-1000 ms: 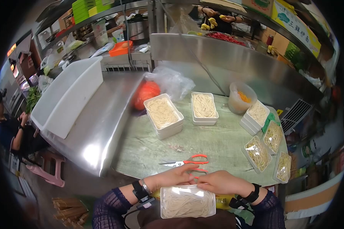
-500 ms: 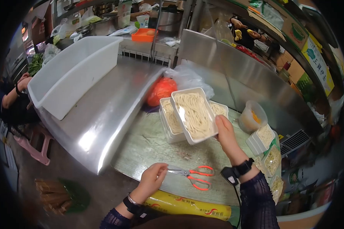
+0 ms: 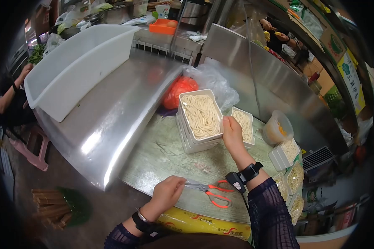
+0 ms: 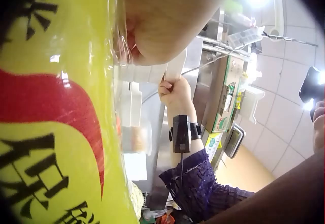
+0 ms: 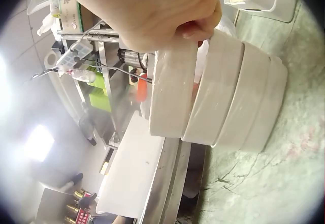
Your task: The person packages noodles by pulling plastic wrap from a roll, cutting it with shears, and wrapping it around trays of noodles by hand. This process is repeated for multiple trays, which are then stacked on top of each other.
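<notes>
metal counter [image 3: 108,99]: the big shiny one on the left, long white tub [image 3: 85,72] sitting on its far part
green table [image 3: 149,166]: right beside the counter, pretty much all the noodle stuff is on it
yellow roll [image 3: 203,224]: lying along the near edge, red and black print on the plastic
clear plastic bag [image 3: 220,85]: crumpled at the far side, up against a red bag [image 3: 180,91] on its left
main tray stack [image 3: 188,141]: white trays near the red bag, under the one being held
other noodle trays: second stack [image 3: 242,124] just right of the main one, another stack [image 3: 284,155] further right, wrapped noodle packs [image 3: 295,178] nearer than that
see-through tub [image 3: 277,128]: far right side, some orange stuff inside
noodle tray [image 3: 201,115]: the one in hand, full of pale noodles, over the main stack. Side by the hand is up a bit with a gap, opposite side sits down close to the tray below
right hand [image 3: 232,135]: pinching the noodle tray at its near right corner, thumb up by the rim
left hand [image 3: 167,193]: fingers loosely bent and close together, by the scissor tips; can't tell if it's touching them
scissors [image 3: 207,189]: on the near part of the table, orange handles pointing right
</notes>
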A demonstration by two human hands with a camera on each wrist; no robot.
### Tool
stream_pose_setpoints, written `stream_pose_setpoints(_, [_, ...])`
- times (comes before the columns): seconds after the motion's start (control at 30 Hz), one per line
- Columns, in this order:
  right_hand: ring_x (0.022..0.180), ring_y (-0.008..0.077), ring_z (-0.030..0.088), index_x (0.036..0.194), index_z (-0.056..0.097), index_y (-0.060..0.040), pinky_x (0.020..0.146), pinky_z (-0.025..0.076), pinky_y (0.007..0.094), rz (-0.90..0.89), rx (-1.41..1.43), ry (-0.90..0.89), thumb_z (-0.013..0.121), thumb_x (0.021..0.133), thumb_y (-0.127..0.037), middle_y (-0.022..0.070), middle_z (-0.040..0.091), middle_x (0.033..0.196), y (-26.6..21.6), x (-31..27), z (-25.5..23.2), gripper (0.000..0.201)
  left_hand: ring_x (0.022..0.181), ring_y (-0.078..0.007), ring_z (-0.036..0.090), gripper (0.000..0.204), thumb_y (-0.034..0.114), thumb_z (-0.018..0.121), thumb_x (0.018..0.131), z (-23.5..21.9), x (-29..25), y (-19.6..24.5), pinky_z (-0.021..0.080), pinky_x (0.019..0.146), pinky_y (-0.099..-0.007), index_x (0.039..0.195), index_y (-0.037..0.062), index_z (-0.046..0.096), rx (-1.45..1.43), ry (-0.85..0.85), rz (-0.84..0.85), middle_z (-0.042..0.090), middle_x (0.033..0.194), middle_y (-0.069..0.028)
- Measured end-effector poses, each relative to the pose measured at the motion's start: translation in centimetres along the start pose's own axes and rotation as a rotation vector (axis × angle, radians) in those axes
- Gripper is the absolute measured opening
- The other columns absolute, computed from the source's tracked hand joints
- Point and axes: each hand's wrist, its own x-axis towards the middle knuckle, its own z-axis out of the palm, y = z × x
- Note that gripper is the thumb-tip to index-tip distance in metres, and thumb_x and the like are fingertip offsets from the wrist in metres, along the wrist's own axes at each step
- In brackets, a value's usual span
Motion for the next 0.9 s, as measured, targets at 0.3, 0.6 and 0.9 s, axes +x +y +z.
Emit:
stream_pose_setpoints(0.3, [0.092, 0.0415, 0.059, 0.091, 0.061, 0.0014, 0.079, 0.045, 0.0485, -0.161, -0.339, 0.023, 0.041, 0.100, -0.027, 0.0246, 0.063, 0.090, -1.1, -0.7, -0.5, 0.036, 0.072, -0.0248, 0.067, 0.017, 0.010, 0.065, 0.087, -0.1, 0.0, 0.0, 0.055, 0.064, -0.0327, 0.103, 0.0059, 0.065, -0.010, 0.009, 0.005, 0.066, 0.093, -0.0112])
stream_pose_setpoints(0.6, [0.096, 0.0325, 0.062, 0.105, 0.064, -0.0054, 0.080, 0.051, 0.0420, -0.146, -0.526, 0.003, 0.063, 0.089, -0.025, 0.0128, 0.057, 0.111, 5.8, -4.7, -7.2, 0.026, 0.090, -0.0280, 0.064, 0.053, 0.017, 0.079, 0.071, 0.0, 0.5, 2.8, 0.053, 0.076, -0.0370, 0.120, 0.0090, 0.061, 0.359, -0.150, 0.293, 0.061, 0.114, -0.0101])
stream_pose_setpoints(0.9, [0.105, 0.0371, 0.059, 0.121, 0.059, -0.0057, 0.085, 0.050, 0.0452, -0.045, -0.500, 0.200, 0.075, 0.077, -0.032, 0.0185, 0.048, 0.125, 6.1, -7.2, -10.2, 0.054, 0.067, -0.0229, 0.064, 0.022, 0.013, 0.078, 0.075, 1.1, 0.0, 2.6, 0.051, 0.060, -0.0334, 0.093, 0.0086, 0.068, 0.362, -0.165, 0.162, 0.063, 0.089, -0.0068])
